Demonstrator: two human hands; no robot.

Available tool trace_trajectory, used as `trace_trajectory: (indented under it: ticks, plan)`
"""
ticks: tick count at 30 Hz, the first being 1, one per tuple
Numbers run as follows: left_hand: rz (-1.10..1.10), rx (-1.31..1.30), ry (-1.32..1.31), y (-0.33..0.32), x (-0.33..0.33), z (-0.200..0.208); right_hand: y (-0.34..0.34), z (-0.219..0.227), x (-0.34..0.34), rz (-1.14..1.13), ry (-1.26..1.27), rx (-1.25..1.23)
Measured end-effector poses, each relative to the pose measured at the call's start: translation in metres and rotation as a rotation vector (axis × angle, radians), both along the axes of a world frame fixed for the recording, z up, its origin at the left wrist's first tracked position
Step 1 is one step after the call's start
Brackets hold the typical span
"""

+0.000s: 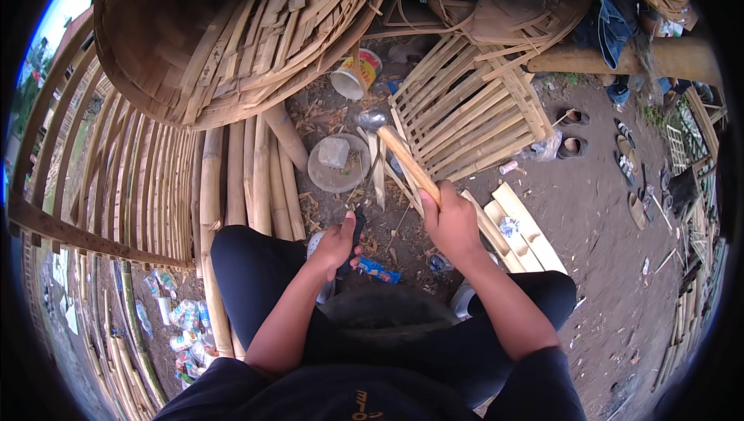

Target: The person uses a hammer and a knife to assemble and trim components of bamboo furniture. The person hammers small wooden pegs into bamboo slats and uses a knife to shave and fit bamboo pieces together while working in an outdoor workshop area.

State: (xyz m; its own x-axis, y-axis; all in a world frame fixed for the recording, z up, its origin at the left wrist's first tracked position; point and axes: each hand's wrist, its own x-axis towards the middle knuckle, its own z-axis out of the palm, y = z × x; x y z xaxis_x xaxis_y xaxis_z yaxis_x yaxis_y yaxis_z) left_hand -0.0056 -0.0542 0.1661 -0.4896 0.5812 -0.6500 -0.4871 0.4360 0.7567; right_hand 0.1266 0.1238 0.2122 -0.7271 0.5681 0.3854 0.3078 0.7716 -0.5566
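Brown earth ground [597, 212] beneath you, round grey slab [339, 180], pale split-bamboo lengths [535, 239], shiny blue wrapper [378, 269], dark rounded shoes [573, 146]

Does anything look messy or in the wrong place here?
Yes, litter. A blue wrapper lies on the dirt, to the right of the left hand, and plastic rubbish is scattered at the lower left. Bright rubbish looks odd among brown bamboo.

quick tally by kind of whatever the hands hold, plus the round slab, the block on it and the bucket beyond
Held tools: 2 (hammer in the right hand, black-handled tool in the left hand)
Round grey slab: 1
Pale block: 1
Bucket: 1
Total: 5
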Motion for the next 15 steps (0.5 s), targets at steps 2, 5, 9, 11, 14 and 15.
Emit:
trace_trajectory:
  ticks: [2, 5, 9, 11, 14, 15]
  plan:
    - [0.033, -0.013, -0.016, 0.001, -0.001, -0.002, -0.001, 0.006, 0.000, 0.020, 0.233, -0.061]
    - [0.064, 0.010, -0.073, 0.002, -0.005, -0.004, 0.000, -0.024, 0.002, 0.036, 0.248, -0.170]
    - [0.037, -0.016, -0.060, 0.006, -0.007, -0.013, 0.012, -0.080, 0.003, 0.003, -0.302, -0.069]
    - [0.059, -0.062, -0.047, 0.005, -0.006, -0.015, 0.010, -0.053, -0.004, 0.022, -0.236, -0.050]
    - [0.086, -0.038, -0.043, 0.001, -0.011, -0.019, 0.007, -0.014, -0.007, 0.028, -0.005, -0.007]
    - [0.077, -0.047, -0.040, 0.000, -0.012, -0.019, 0.005, -0.005, -0.008, 0.025, 0.109, -0.038]
